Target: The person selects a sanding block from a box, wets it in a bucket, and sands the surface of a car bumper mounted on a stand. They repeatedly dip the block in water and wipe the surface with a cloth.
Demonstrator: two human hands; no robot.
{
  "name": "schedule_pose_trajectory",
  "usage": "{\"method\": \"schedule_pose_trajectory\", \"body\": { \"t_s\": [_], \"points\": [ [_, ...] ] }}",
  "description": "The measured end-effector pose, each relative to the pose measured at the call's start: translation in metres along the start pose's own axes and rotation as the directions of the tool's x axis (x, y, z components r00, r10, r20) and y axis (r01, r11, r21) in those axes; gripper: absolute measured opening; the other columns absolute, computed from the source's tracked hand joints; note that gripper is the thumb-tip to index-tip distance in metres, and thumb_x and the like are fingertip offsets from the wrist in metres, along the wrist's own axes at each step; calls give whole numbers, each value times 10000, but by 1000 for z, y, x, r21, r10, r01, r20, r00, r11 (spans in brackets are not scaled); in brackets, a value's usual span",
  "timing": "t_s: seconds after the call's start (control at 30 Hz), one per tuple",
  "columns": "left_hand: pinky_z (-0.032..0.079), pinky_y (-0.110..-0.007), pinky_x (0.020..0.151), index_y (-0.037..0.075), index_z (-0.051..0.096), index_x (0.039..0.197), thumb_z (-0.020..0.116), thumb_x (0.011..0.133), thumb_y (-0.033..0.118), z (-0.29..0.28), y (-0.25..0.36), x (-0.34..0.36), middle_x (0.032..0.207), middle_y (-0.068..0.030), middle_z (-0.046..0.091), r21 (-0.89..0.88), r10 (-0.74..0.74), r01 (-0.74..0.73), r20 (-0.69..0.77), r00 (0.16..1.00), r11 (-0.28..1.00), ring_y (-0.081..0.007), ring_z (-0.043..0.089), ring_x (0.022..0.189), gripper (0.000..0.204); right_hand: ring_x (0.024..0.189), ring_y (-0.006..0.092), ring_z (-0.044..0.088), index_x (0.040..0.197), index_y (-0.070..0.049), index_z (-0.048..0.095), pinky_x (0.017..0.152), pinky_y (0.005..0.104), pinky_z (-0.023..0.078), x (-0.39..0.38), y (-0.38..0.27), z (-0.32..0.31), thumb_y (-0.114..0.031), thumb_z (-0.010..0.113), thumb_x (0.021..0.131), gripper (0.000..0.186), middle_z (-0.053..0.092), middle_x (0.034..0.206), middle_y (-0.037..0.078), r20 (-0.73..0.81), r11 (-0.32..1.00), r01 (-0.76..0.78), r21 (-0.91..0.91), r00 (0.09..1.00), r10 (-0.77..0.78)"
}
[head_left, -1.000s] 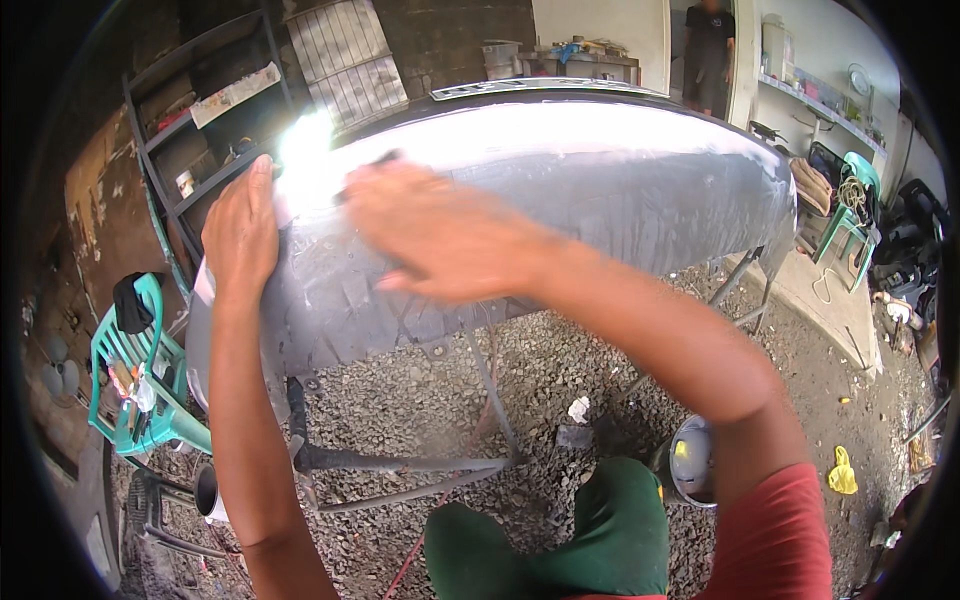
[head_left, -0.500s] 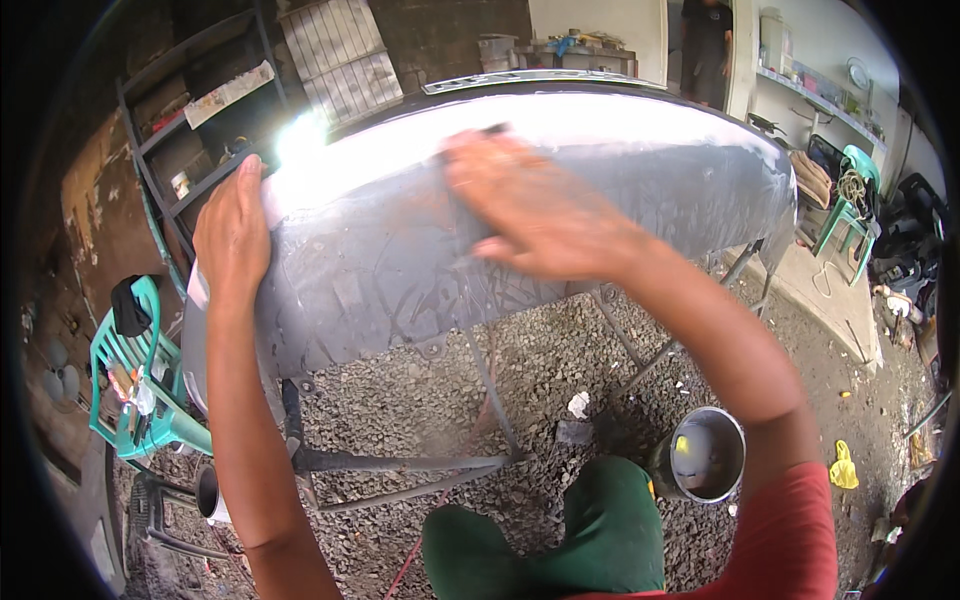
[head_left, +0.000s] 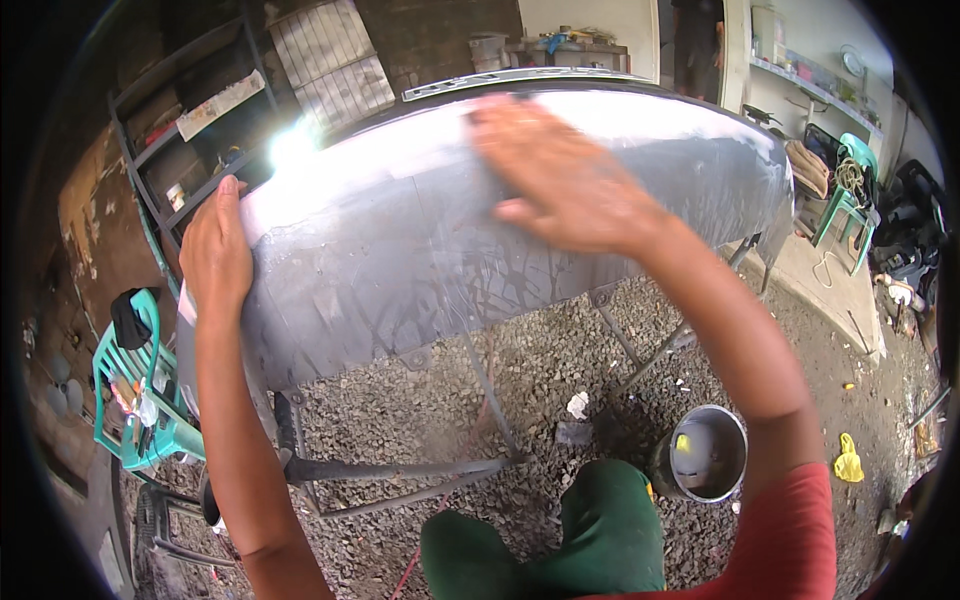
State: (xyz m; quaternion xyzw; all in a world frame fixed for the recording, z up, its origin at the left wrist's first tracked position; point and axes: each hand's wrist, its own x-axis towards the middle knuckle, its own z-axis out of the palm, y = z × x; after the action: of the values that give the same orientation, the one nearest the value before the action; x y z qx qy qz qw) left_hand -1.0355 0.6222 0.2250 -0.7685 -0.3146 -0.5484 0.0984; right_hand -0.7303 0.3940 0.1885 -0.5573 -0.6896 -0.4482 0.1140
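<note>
1. At the panel's left end, the left hand (head_left: 215, 250) lies over the edge, fingers close together and pointing up; whether they pinch the rim, I cannot tell.
2. The long, curved panel (head_left: 430, 230) stretches across the view in front of the person, propped on a metal stand (head_left: 420, 470) above gravel (head_left: 370, 415). Its left portion is dull grey under a white band (head_left: 390, 135) running along the top, with strong glare beside it.
3. Toward the middle, the grey turns streaky, with dark, wet-looking trails reaching the lower edge.
4. Right of the middle, the right hand (head_left: 560, 180) lies across the face, fingers together and thumb apart (motion blur softens it). A small dark piece (head_left: 521, 97) shows at the fingertips; I cannot tell how it is held.
5. Farther right, the white band continues above cloudy grey, its lower border uneven.
6. One second ago the right hand was near the left end; it is now farther right, and the bucket (head_left: 722, 432) its arm partly covered shows more fully. The left hand has stayed at its end.
</note>
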Motion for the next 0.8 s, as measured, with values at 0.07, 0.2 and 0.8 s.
{"method": "schedule_pose_trajectory", "body": {
  "t_s": [0.07,0.2,0.8],
  "points": [
    [442,-430,947,17,717,1049,317,1052,451,0,3,-1,1110,-198,697,36,10,-10,-6,1000,999,-387,620,1078,590,1526,272,111,1534,8,229,1256,411,92,-11,5,-7,-447,519,975,777,159,1636,166,44,994,-87,-68,995,90],
    [442,-432,946,18,713,1058,322,1053,446,7,-1,-1,1116,-200,694,6,20,-20,12,1000,1000,-380,621,1076,580,1487,313,263,1461,56,383,1241,421,168,67,-61,9,-507,504,975,753,336,1558,233,-79,990,12,138,997,-1],
    [434,-404,972,-7,706,1088,315,1061,439,13,-2,-3,1146,-194,689,11,-22,21,47,999,1000,-374,613,1103,593,1495,336,231,1472,70,364,1241,427,141,109,-69,28,-544,481,980,796,301,1581,222,-307,992,-82,93,946,107]
  ]
}}
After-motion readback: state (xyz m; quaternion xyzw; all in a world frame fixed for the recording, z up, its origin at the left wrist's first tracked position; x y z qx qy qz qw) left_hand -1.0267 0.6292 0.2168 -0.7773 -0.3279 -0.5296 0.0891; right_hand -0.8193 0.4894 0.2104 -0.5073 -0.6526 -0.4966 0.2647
